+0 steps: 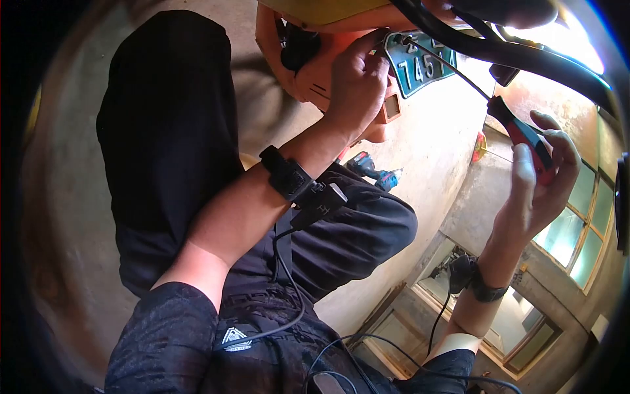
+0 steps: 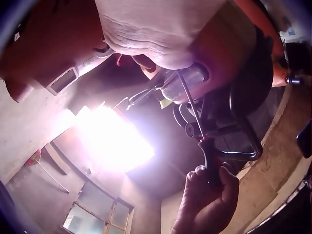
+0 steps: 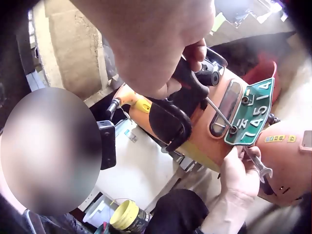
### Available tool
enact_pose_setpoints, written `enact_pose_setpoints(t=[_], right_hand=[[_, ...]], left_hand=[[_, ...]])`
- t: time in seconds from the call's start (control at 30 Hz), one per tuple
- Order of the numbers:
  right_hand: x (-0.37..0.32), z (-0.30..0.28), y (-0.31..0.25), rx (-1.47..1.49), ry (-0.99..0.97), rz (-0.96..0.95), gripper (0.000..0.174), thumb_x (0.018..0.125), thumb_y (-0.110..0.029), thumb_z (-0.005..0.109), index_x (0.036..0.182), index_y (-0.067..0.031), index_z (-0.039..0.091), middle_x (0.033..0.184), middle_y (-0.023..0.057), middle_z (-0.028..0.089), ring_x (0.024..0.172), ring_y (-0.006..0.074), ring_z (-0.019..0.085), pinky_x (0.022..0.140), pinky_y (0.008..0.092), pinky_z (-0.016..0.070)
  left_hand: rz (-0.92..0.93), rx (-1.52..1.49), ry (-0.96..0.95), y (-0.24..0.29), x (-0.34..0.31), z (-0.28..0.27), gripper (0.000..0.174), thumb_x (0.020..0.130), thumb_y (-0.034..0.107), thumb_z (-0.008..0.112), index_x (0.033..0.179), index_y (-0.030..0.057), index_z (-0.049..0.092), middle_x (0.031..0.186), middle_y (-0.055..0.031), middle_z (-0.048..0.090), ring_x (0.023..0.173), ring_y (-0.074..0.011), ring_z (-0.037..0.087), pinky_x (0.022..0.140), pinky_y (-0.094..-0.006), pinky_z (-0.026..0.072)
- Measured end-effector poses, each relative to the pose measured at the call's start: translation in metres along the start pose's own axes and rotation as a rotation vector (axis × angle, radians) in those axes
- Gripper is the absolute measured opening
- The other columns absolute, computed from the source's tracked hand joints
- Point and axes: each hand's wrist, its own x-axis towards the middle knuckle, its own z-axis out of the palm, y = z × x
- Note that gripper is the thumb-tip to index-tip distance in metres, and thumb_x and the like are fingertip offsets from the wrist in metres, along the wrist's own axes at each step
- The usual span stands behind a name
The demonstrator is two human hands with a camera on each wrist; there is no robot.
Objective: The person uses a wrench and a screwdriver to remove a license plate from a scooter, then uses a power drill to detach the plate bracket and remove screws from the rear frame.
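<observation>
A green licence plate point(image 1: 420, 64) with white characters is mounted on an orange scooter point(image 3: 200, 129). My right hand point(image 1: 541, 177) grips the red-and-black handle of a screwdriver point(image 1: 518, 134). Its long shaft reaches the bolt at one corner of the plate, as the right wrist view shows. My left hand point(image 1: 359, 85) is close against that same corner, from the plate's back side. In the right wrist view its fingers hold an open-end wrench point(image 3: 261, 168), whose forked end sticks out past them; the wrench's other end is hidden.
A cordless drill point(image 1: 374, 171) lies on the floor beyond my knee. In the right wrist view, a yellow bucket point(image 3: 127, 214) stands beside my leg, and a red basin point(image 3: 265, 80) is behind the plate. A curved black bar point(image 1: 485, 49) of the scooter arches over the work.
</observation>
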Motion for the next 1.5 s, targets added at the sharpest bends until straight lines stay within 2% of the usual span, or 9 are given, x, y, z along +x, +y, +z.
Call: enact_pose_setpoints(t=[0.2, 0.27, 0.5, 0.6, 0.67, 0.93, 1.0, 1.2, 1.5], right_hand=[[0.003, 0.000, -0.002, 0.002, 0.013, 0.215, 0.034, 0.094, -0.019, 0.063, 0.120, -0.0005, 0.051, 0.111, 0.0184, 0.064, 0.089, 0.0193, 0.067, 0.068, 0.0252, 0.0554], [0.004, 0.002, 0.000, -0.034, 0.033, 0.179, 0.034, 0.098, -0.027, 0.059, 0.120, -0.0017, 0.053, 0.110, 0.0136, 0.067, 0.077, 0.0130, 0.063, 0.066, 0.0233, 0.0462], [0.006, 0.003, -0.002, 0.029, 0.040, 0.193, 0.032, 0.096, -0.017, 0.060, 0.120, 0.0013, 0.052, 0.110, 0.0173, 0.064, 0.085, 0.0179, 0.067, 0.064, 0.0242, 0.0538], [0.008, 0.004, -0.002, -0.006, 0.058, 0.180, 0.032, 0.096, -0.017, 0.060, 0.121, 0.0012, 0.052, 0.110, 0.0165, 0.065, 0.085, 0.0186, 0.068, 0.066, 0.0239, 0.0534], [0.007, 0.005, -0.002, -0.045, 0.051, 0.185, 0.034, 0.099, -0.024, 0.056, 0.123, -0.0004, 0.052, 0.109, 0.0142, 0.066, 0.078, 0.0141, 0.063, 0.065, 0.0233, 0.0448], [0.007, 0.007, -0.007, -0.010, 0.073, 0.258, 0.035, 0.099, -0.024, 0.055, 0.124, 0.0011, 0.051, 0.110, 0.0158, 0.066, 0.077, 0.0148, 0.063, 0.065, 0.0233, 0.0439], [0.008, 0.007, -0.006, -0.021, 0.071, 0.251, 0.035, 0.099, -0.024, 0.055, 0.124, 0.0010, 0.051, 0.110, 0.0158, 0.066, 0.077, 0.0146, 0.063, 0.065, 0.0235, 0.0441], [0.007, 0.006, -0.006, -0.029, 0.076, 0.252, 0.036, 0.099, -0.025, 0.056, 0.125, 0.0005, 0.051, 0.110, 0.0157, 0.066, 0.077, 0.0144, 0.063, 0.064, 0.0235, 0.0440], [0.006, 0.004, -0.004, -0.019, 0.071, 0.219, 0.039, 0.095, -0.031, 0.062, 0.122, -0.0037, 0.053, 0.109, 0.0129, 0.068, 0.076, 0.0147, 0.069, 0.062, 0.0200, 0.0494]], left_hand=[[-0.059, -0.104, 0.068, -0.008, 0.003, -0.001, 0.021, 0.098, 0.007, 0.050, 0.117, 0.0018, 0.059, 0.086, -0.0038, 0.061, 0.068, -0.0089, 0.058, 0.064, -0.0236, 0.0481], [-0.161, -0.081, 0.052, -0.006, 0.003, -0.006, 0.021, 0.098, 0.008, 0.051, 0.117, 0.0029, 0.059, 0.092, -0.0032, 0.062, 0.075, -0.0093, 0.059, 0.071, -0.0248, 0.0482], [-0.121, -0.130, -0.066, -0.016, 0.012, -0.016, 0.019, 0.099, 0.011, 0.051, 0.115, 0.0043, 0.060, 0.093, -0.0039, 0.063, 0.074, -0.0088, 0.059, 0.069, -0.0237, 0.0474], [-0.108, -0.142, -0.052, -0.019, 0.013, -0.016, 0.018, 0.099, 0.012, 0.051, 0.113, 0.0044, 0.061, 0.093, -0.0034, 0.064, 0.074, -0.0085, 0.059, 0.068, -0.0235, 0.0469], [-0.173, -0.151, -0.027, -0.019, 0.010, -0.017, 0.018, 0.099, 0.012, 0.051, 0.112, 0.0042, 0.061, 0.094, -0.0027, 0.065, 0.074, -0.0084, 0.059, 0.069, -0.0237, 0.0466], [-0.213, -0.197, 0.004, -0.018, 0.015, -0.028, 0.020, 0.098, 0.017, 0.049, 0.108, 0.0072, 0.062, 0.099, -0.0027, 0.069, 0.075, -0.0067, 0.059, 0.071, -0.0248, 0.0449], [-0.205, -0.182, 0.027, -0.019, 0.017, -0.029, 0.023, 0.096, 0.021, 0.052, 0.104, 0.0053, 0.066, 0.082, -0.0027, 0.066, 0.074, -0.0069, 0.059, 0.068, -0.0225, 0.0431], [-0.112, -0.109, 0.052, -0.023, 0.017, -0.027, 0.025, 0.094, 0.033, 0.063, 0.098, 0.0082, 0.068, 0.077, 0.0004, 0.066, 0.072, -0.0055, 0.057, 0.066, -0.0221, 0.0414], [-0.114, -0.116, 0.045, -0.022, 0.024, -0.026, 0.024, 0.096, 0.031, 0.061, 0.092, 0.0089, 0.069, 0.080, -0.0005, 0.068, 0.069, -0.0073, 0.060, 0.064, -0.0232, 0.0428]])
